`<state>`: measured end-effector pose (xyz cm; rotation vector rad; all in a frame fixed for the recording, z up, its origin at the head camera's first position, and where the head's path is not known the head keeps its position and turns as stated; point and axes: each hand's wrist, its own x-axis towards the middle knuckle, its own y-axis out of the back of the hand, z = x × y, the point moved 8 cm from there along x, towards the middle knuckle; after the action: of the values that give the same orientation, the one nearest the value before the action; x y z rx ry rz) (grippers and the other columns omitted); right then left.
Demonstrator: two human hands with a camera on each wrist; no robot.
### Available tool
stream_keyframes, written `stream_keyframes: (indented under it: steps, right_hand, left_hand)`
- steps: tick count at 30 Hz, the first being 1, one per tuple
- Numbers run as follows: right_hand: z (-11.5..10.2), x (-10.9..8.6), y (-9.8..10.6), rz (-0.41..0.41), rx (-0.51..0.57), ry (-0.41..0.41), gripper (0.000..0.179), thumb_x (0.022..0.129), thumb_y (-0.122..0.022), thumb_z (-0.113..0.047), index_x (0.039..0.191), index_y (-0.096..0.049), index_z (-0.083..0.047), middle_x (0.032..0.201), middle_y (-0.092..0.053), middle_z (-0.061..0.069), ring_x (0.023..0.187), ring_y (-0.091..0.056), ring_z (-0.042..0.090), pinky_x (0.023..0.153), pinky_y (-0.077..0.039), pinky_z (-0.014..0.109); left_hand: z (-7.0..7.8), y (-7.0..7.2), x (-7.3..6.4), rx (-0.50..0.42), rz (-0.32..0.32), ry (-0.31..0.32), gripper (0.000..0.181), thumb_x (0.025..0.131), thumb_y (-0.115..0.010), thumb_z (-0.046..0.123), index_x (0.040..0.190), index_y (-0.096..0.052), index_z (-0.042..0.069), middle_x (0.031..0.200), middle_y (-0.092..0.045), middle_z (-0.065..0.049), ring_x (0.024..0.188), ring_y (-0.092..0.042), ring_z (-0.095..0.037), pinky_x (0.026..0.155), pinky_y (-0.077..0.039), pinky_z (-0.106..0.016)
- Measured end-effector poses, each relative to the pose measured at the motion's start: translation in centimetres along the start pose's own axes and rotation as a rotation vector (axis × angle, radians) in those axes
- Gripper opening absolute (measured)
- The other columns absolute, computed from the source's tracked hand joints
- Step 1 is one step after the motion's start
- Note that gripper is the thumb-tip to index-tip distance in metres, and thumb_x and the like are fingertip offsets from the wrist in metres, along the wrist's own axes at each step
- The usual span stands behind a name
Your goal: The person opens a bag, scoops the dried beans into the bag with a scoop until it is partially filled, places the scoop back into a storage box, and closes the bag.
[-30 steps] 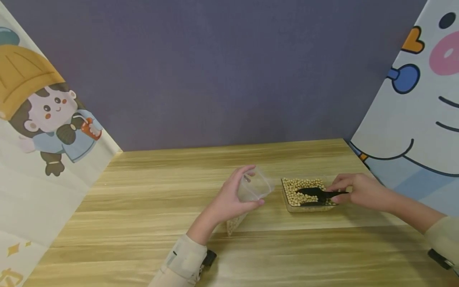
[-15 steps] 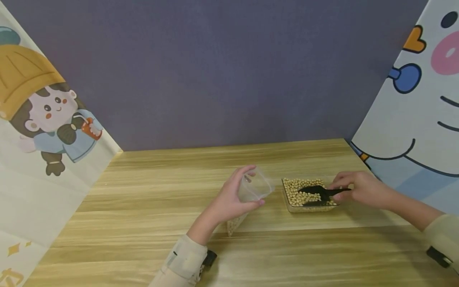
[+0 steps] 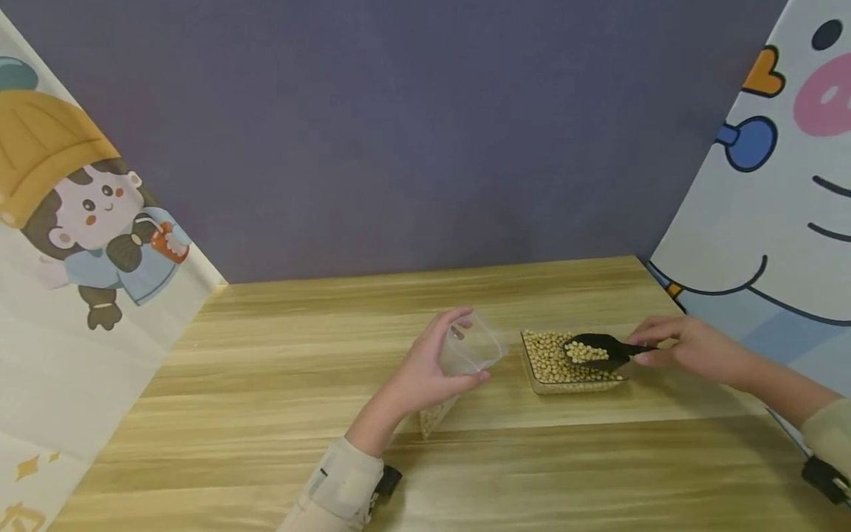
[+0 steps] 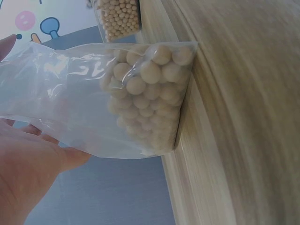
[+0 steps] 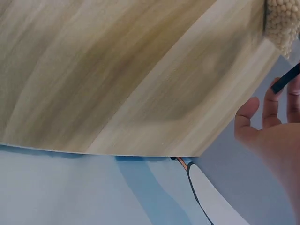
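Note:
My left hand (image 3: 428, 366) holds the mouth of a clear plastic bag (image 3: 473, 343) spread wide between thumb and fingers. The left wrist view shows pale round beans (image 4: 150, 89) filling the bag's bottom, which stands on the table. To the right, my right hand (image 3: 698, 351) pinches the handle of a black scoop (image 3: 608, 343). A heap of beans (image 3: 585, 353) lies in the scoop, just over a clear rectangular container (image 3: 540, 387) full of the same beans. Only the handle's end (image 5: 286, 80) appears in the right wrist view.
Everything stands on a wood-grain table (image 3: 266, 391). A dark blue-grey panel (image 3: 412, 133) rises behind it. Printed cartoon panels flank it, one at the left (image 3: 40, 369) and one at the right (image 3: 744, 229).
The scoop, dug into the container's beans before, has come up and slightly right with a load of beans. My right hand moved with it. The left hand and bag stay in place.

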<state>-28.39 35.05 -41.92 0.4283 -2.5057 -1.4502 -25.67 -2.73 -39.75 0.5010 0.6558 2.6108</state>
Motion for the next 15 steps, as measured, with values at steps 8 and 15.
stream_keyframes:
  steps: [8,15]
  right_hand:
    - [-2.3,1.1,3.1,0.055,-0.013,-0.036,0.028,0.093,-0.083,-0.027,0.12,-0.081,-0.018,0.127,-0.074,0.008,0.103,-0.06,-0.009,0.076,-0.054,0.022]
    - [-9.4,3.6,6.0,0.018,-0.125,0.054,0.027,0.095,-0.081,-0.024,0.121,-0.081,-0.017,0.124,-0.073,0.007,0.099,-0.068,0.021,0.07,-0.05,0.027]
  left_hand:
    - [0.0,0.0,0.0,0.0,0.0,-0.003,0.094,0.083,-0.089,0.03,0.162,-0.037,0.03,0.155,-0.053,-0.007,0.136,-0.054,-0.034,0.108,-0.052,-0.054]
    - [-0.2,-0.1,-0.2,0.003,-0.002,0.009,0.095,0.084,-0.089,0.029,0.162,-0.037,0.031,0.156,-0.052,-0.01,0.135,-0.055,-0.031,0.108,-0.052,-0.052]
